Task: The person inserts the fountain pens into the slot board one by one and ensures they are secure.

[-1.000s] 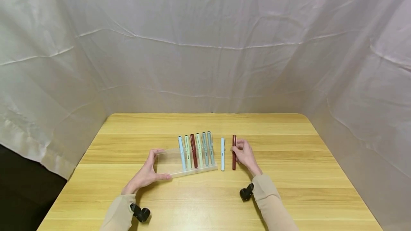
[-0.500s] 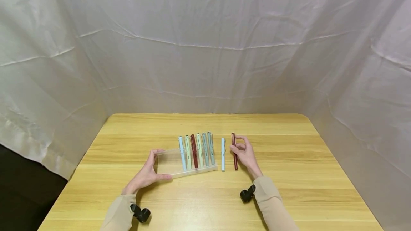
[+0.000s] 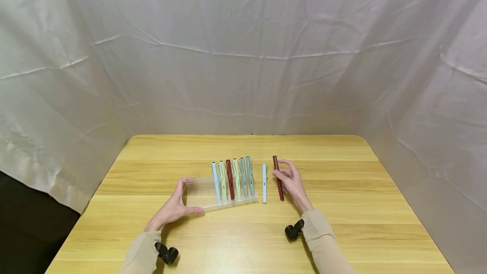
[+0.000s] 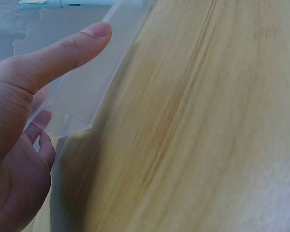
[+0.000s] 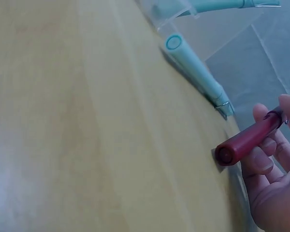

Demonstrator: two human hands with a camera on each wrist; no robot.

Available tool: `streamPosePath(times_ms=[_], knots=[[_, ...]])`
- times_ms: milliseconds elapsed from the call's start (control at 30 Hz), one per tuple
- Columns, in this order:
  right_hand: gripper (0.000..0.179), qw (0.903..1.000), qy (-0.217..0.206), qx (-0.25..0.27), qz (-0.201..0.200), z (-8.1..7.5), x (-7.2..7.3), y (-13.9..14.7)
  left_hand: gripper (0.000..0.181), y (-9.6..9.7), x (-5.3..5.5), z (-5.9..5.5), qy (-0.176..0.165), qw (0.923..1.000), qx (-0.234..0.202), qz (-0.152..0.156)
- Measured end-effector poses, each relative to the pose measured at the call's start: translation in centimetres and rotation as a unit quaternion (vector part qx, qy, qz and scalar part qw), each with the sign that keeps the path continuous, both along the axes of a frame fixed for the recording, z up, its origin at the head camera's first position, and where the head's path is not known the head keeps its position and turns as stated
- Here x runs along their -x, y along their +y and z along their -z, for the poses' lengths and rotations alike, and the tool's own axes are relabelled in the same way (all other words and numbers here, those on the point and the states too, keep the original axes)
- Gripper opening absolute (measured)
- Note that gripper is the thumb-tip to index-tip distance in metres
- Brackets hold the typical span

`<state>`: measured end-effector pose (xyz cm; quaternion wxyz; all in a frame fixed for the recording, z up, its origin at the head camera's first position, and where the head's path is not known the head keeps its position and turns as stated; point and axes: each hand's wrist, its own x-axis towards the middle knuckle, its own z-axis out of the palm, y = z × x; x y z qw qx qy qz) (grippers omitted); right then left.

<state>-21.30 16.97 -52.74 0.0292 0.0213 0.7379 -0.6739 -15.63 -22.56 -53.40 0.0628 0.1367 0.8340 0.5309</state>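
My left hand (image 3: 176,203) grips the left end of a clear plastic pen tray (image 3: 198,193), thumb on the front edge and fingers at the back. Several capped pens lie side by side in the tray's right part: a light blue pen (image 3: 216,183), pale green ones, a dark red pen (image 3: 230,181) and grey-blue ones. Right of the tray, a single light blue pen (image 3: 264,184) lies on the table. My right hand (image 3: 293,183) pinches another dark red pen (image 5: 249,140) between thumb and fingers; it is tilted, its upper end leaning left in the head view.
The wooden table (image 3: 243,240) carries all of this. Pale curtains (image 3: 243,75) hang behind and at both sides. A black wrist camera (image 3: 166,253) is strapped to the left sleeve, another wrist camera (image 3: 294,230) to the right one.
The dark red pen in my right hand has tilted from nearly straight, its upper end swinging left and up. My left hand and the tray have stayed in place.
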Motion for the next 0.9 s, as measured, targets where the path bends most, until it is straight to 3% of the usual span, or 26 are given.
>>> streamPosePath(times_ms=[267, 533, 900], knots=[[0.039, 0.9991, -0.013, 0.040, -0.001, -0.8, -0.1, -0.3, 0.101, 0.0, -0.2, -0.1, -0.003, 1.0000, -0.003, 0.001], [0.049, 0.9974, 0.030, 0.065, 0.004, -1.3, -0.5, -0.9, 0.102, 0.0, -0.2, 0.0, -0.001, 1.0000, -0.004, 0.000], [0.056, 0.9960, 0.086, -0.014, 0.019, -3.1, -1.2, -2.5, 0.100, 0.1, -0.4, 0.0, 0.008, 1.0000, 0.000, -0.002]])
